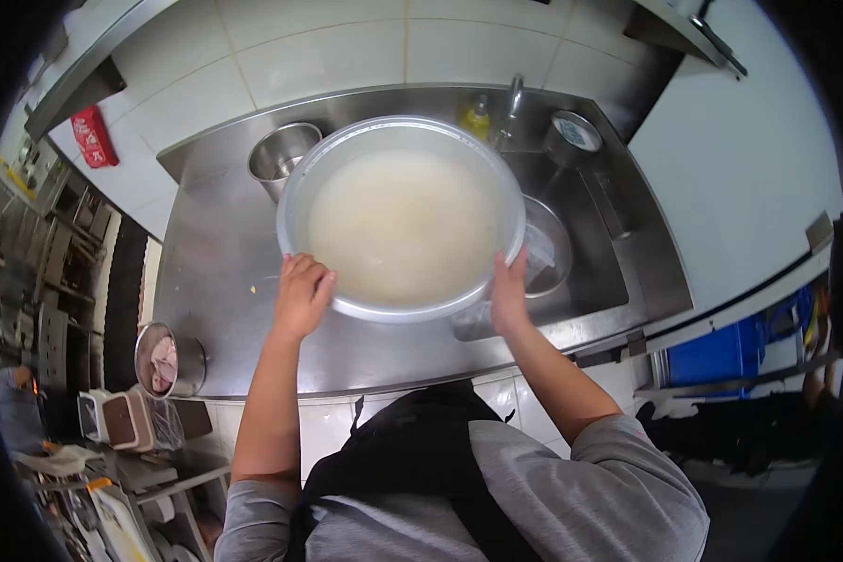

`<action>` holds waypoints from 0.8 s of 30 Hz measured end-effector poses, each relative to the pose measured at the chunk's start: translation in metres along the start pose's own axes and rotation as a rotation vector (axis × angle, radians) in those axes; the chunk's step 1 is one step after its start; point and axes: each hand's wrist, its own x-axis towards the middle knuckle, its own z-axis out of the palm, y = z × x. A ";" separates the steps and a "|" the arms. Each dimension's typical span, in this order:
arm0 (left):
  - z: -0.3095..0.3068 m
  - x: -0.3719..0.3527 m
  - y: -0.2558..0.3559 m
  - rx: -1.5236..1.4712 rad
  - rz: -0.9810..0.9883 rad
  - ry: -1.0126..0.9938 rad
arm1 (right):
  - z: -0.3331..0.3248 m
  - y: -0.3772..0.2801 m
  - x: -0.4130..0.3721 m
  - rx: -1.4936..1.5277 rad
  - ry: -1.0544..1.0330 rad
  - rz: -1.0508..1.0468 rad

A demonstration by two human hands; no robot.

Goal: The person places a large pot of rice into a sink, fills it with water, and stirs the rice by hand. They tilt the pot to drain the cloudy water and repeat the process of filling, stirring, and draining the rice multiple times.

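Note:
A large round metal pot (398, 134) is in front of me, filled with a cloudy, cream-coloured liquid (403, 229). What lies under its surface cannot be made out. My left hand (304, 292) is closed on the near left of the rim, with the thumb towards the inside. On the near right, my right hand (509, 295) grips the rim, its fingers mostly hidden by the pot's side. The pot is over the steel counter (211, 272) and partly overlaps the sink (595, 272). Behind its right edge, a metal bowl (557, 248) holding something whitish shows in the sink.
An empty-looking steel pot (276, 155) stands behind on the left. A yellow liquid bottle (478, 120), a faucet (513, 108) and a lidded container (571, 136) line the back right. A steel container (189, 365) with pinkish contents sits at the counter's front left corner.

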 end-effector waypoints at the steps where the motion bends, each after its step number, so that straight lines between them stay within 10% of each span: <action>1: -0.007 -0.003 -0.006 0.000 0.018 -0.012 | 0.003 0.007 -0.020 -0.074 -0.015 -0.029; 11: -0.052 -0.028 -0.058 0.080 -0.112 -0.028 | -0.024 -0.037 -0.135 -0.178 -0.547 0.421; 13: -0.051 -0.028 -0.055 0.097 -0.169 -0.040 | -0.064 -0.028 -0.087 -0.401 -1.031 0.537; 18: -0.021 -0.034 -0.001 0.409 -0.348 0.002 | -0.097 -0.015 0.096 -1.031 -0.498 -0.141; 20: -0.016 -0.027 0.032 0.475 -0.465 -0.096 | -0.088 -0.006 0.175 -1.191 -0.363 -0.017; 24: -0.005 -0.025 0.032 0.502 -0.624 -0.064 | -0.086 0.056 0.358 -1.597 -0.406 -0.392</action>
